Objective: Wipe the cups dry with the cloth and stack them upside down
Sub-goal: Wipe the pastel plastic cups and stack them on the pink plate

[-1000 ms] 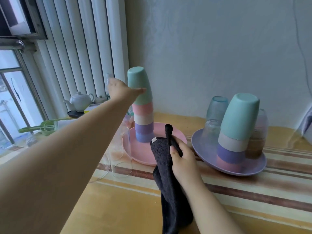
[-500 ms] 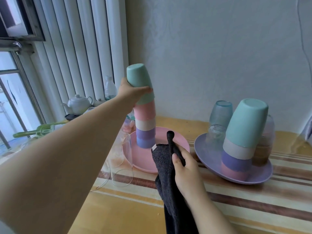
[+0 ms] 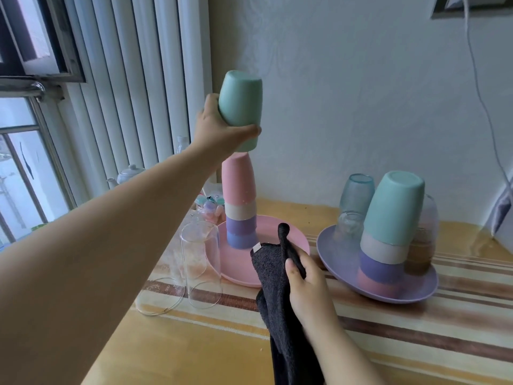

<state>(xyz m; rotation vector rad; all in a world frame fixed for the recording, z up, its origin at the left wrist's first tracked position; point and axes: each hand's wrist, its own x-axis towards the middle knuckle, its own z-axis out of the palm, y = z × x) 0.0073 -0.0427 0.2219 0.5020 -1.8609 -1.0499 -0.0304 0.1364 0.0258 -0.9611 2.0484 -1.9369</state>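
My left hand [image 3: 219,132] grips an upside-down teal cup [image 3: 241,105] and holds it in the air just above a stack of upside-down cups [image 3: 240,201], pink on top, then beige and purple ones, standing on a pink plate [image 3: 294,240]. My right hand [image 3: 306,284] holds a dark cloth [image 3: 273,287] that hangs down in front of that plate. On the right, a purple plate [image 3: 330,251] carries a second leaning stack topped by a teal cup [image 3: 394,207], with upside-down glasses [image 3: 355,195] beside it.
Two clear glasses [image 3: 201,262] stand upside down left of the pink plate on the striped tablecloth [image 3: 416,329]. A white teapot [image 3: 129,175] and small items sit at the back left near a radiator and window. A wall rises behind the plates.
My left hand closed round the top teal cup and lifted it off the pink plate's stack, baring the pink cup below. My right hand kept holding the cloth.
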